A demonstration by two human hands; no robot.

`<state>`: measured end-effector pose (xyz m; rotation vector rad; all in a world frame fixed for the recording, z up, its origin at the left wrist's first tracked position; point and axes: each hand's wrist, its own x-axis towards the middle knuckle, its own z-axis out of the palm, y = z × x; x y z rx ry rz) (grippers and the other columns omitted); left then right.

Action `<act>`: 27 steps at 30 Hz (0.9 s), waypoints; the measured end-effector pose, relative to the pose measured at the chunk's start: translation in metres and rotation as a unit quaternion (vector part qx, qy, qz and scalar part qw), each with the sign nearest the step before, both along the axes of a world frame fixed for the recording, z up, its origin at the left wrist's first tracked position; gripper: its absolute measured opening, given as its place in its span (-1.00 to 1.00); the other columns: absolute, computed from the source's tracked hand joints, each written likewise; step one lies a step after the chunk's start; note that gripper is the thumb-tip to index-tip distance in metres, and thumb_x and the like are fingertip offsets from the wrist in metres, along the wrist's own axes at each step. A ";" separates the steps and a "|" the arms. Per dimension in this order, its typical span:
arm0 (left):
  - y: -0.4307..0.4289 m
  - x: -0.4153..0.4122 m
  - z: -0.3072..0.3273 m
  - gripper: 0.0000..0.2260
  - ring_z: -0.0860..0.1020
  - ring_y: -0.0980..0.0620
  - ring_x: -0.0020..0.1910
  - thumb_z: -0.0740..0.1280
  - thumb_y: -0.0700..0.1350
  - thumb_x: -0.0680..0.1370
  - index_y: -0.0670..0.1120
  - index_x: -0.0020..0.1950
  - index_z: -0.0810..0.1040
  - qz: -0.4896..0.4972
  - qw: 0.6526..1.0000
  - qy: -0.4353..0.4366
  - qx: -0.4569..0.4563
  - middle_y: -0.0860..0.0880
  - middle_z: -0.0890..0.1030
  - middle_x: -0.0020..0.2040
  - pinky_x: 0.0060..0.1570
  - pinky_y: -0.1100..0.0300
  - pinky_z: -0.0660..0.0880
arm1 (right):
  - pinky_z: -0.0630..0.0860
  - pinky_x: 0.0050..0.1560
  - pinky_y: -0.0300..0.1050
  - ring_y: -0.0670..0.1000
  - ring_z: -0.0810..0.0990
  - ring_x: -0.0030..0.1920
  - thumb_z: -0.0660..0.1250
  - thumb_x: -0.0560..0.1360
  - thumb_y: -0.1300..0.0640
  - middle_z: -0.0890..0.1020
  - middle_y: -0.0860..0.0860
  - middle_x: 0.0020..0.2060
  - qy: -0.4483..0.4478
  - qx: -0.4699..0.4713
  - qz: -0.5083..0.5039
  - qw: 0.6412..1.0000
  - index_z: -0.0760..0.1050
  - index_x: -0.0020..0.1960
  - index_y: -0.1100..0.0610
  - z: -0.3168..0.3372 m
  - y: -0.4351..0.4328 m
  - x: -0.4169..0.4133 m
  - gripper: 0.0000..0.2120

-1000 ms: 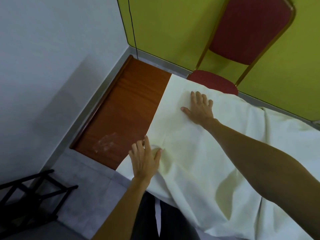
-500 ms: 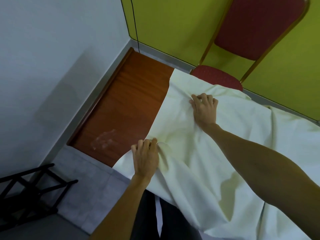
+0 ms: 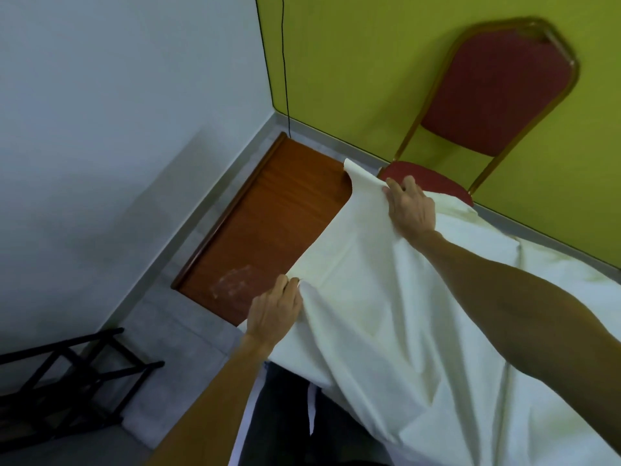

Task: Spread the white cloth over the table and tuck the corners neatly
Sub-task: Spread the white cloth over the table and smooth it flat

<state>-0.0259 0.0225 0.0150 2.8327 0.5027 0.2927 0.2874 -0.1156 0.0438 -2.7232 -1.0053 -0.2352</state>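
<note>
White cloth (image 3: 386,314): it drapes the right part of the table, the near side hangs off the edge toward you, and the left hem is lifted clear of the wood between your two hands. The left end of the table (image 3: 268,223) is bare polished brown, with a pale scuff near the front edge.

Far left, on the floor: black folding rack (image 3: 67,371), well apart from the work.

Left grip (image 3: 274,312): knuckles up, fingers curled round the near part of the hem and clamped on the fabric, just above the table's front edge. The cloth bunches into a deep fold right beside it.

Between the grips the hem runs in a shallow curve, and behind it the fabric sags into long soft creases. Judgement: light, thin and limp, with no stiffness of its own, so it goes only where you pull it. It likely glides on the polished top and may slide off line if you pull unevenly.

Right grip (image 3: 411,210): closed on the far part of the hem, your arm reaching across the cloth. A free corner flap (image 3: 358,179) pokes past it, unsupported and curling.

Where to hold: at the hem, as near the two corners as you can. Your right grip sits inboard of the far corner, so that flap will likely trail or fold under. Draw both sides evenly.

Far right: red padded chair (image 3: 497,92) against the green wall. Its seat is close behind the cloth's far edge, and you cannot tell whether they touch. Possible snag there.
</note>
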 end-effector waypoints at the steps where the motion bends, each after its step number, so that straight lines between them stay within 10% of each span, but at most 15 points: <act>1: 0.006 -0.001 0.004 -0.77 0.36 0.08 -0.57 0.17 -0.09 0.60 -0.15 0.05 0.58 0.002 1.000 -0.006 0.011 -0.04 0.49 -0.20 -0.67 0.29 0.33 | 0.41 -0.39 0.01 0.28 0.55 -0.19 0.16 0.69 0.06 0.46 0.22 -0.10 -0.004 -0.001 0.003 1.000 0.48 0.29 0.23 0.003 0.008 0.000 -0.68; 27: 0.248 -0.070 0.020 -0.71 0.38 0.03 -0.55 0.12 -0.06 0.60 -0.16 0.01 0.59 0.114 0.992 -0.033 0.051 -0.06 0.46 -0.30 -0.64 0.19 0.39 | 0.25 -0.37 -0.09 0.17 0.43 -0.31 0.03 0.71 -0.05 0.50 0.21 -0.04 -0.010 -0.027 0.045 0.999 0.45 0.36 0.13 0.043 0.269 -0.027 -0.61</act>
